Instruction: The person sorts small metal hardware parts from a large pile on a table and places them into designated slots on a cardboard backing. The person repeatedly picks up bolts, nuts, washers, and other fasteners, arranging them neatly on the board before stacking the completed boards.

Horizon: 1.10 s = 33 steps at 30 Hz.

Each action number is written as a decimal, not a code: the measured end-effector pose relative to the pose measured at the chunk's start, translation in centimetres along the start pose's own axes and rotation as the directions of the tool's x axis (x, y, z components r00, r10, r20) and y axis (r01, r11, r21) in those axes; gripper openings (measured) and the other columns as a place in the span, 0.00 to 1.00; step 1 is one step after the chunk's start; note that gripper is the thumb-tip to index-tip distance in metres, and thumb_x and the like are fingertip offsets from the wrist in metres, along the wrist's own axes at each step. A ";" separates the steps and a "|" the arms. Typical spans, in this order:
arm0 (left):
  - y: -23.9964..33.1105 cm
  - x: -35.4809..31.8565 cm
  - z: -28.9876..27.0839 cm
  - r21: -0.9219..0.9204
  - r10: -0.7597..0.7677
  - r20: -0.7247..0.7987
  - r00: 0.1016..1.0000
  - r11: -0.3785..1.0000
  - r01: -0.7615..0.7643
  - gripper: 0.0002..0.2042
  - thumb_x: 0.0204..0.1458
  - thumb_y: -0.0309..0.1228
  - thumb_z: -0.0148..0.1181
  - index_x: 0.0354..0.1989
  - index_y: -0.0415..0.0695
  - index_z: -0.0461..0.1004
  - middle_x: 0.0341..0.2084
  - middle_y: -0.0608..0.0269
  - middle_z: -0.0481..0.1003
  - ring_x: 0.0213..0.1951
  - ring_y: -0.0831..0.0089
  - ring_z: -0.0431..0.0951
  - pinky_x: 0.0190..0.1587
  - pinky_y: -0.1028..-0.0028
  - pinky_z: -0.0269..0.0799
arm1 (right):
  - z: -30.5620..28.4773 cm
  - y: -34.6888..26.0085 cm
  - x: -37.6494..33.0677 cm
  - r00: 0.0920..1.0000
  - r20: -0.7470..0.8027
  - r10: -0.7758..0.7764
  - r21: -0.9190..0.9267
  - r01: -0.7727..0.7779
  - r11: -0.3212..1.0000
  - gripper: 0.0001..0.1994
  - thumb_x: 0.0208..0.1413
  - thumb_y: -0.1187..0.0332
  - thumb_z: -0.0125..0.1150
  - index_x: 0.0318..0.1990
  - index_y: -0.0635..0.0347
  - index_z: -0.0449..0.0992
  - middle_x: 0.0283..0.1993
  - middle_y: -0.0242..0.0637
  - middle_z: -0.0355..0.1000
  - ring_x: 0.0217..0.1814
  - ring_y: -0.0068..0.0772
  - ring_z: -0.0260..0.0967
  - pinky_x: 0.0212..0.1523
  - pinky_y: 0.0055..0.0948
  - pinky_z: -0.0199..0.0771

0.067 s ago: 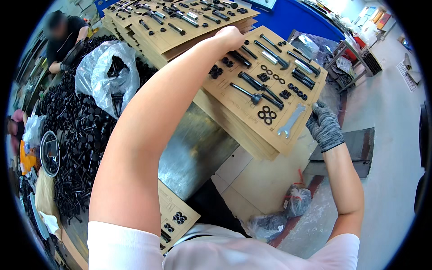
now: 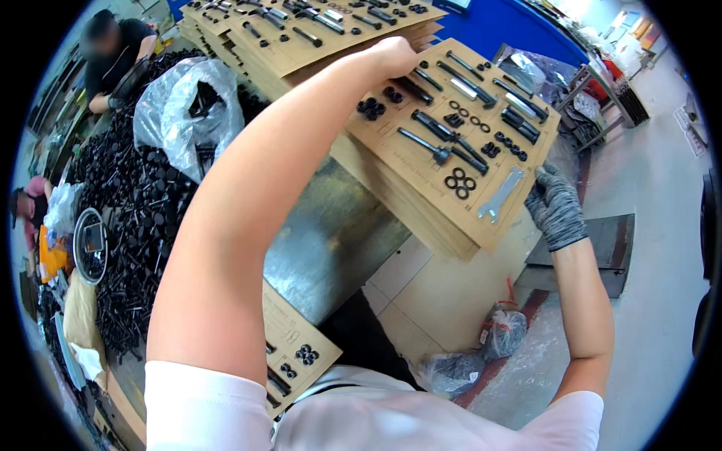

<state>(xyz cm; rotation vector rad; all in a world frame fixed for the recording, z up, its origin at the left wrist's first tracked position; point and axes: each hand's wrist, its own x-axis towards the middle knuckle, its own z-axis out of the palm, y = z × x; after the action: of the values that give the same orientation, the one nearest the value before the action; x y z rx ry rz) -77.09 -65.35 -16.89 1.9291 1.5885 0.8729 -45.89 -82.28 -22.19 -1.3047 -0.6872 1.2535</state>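
A brown cardboard sheet (image 2: 421,161) carries rows of black bolts, washers, nuts and silver sleeves, with a flat silver wrench (image 2: 502,194) near its near right corner. Gripping the sheet's right edge is my right hand (image 2: 557,210), in a grey knit glove, its fingers partly hidden beneath. My bare left hand (image 2: 395,57) is closed at the sheet's far left edge; its fingertips are hidden. The sheet lies over a stack of similar cardboard, seen in layers along its near edge.
Beyond my left arm stands another stack of loaded cardboard sheets (image 2: 289,52). A large heap of black bolts (image 2: 143,233) with a clear plastic bag (image 2: 177,124) fills the left. A person (image 2: 113,60) works behind it. Bagged parts (image 2: 504,331) lie on the floor; a metal rack (image 2: 602,113) stands right.
The whole view has shifted slightly, so most things sit a little further right in the picture. Both hands keep their places on the cardboard sheet.
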 end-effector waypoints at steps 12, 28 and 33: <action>-10.5 -27.8 -21.1 0.492 0.150 -0.244 0.958 0.871 -0.011 0.10 0.56 0.25 0.58 0.46 0.41 0.79 0.40 0.54 0.80 0.45 0.60 0.80 0.50 0.69 0.73 | -7.8 1.8 1.5 0.961 0.271 0.056 0.180 -0.108 0.978 0.11 0.62 0.72 0.55 0.50 0.57 0.79 0.46 0.33 0.80 0.45 0.30 0.79 0.39 0.28 0.83; -21.6 -40.9 -14.4 0.769 -0.078 -0.161 0.984 0.615 0.175 0.06 0.44 0.23 0.65 0.32 0.39 0.77 0.45 0.54 0.69 0.46 0.55 0.76 0.46 0.62 0.76 | 0.3 4.7 -13.0 0.885 0.030 -0.465 -0.047 0.466 0.884 0.17 0.59 0.75 0.58 0.56 0.61 0.72 0.45 0.32 0.71 0.36 0.17 0.67 0.34 0.17 0.71; -15.3 -40.7 -16.3 0.446 -0.141 -0.307 0.941 0.853 0.273 0.10 0.46 0.21 0.67 0.37 0.36 0.74 0.42 0.56 0.70 0.36 0.61 0.77 0.39 0.66 0.76 | 1.4 4.7 -15.0 0.846 0.073 -0.528 -0.158 0.533 0.831 0.15 0.61 0.75 0.57 0.55 0.57 0.73 0.44 0.30 0.71 0.36 0.18 0.68 0.34 0.19 0.72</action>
<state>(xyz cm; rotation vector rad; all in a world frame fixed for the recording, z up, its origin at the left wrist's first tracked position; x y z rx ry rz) -104.11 -102.53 -23.61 1.9572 2.3138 0.7074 -52.38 -96.69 -22.44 -1.1232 -1.1123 0.7649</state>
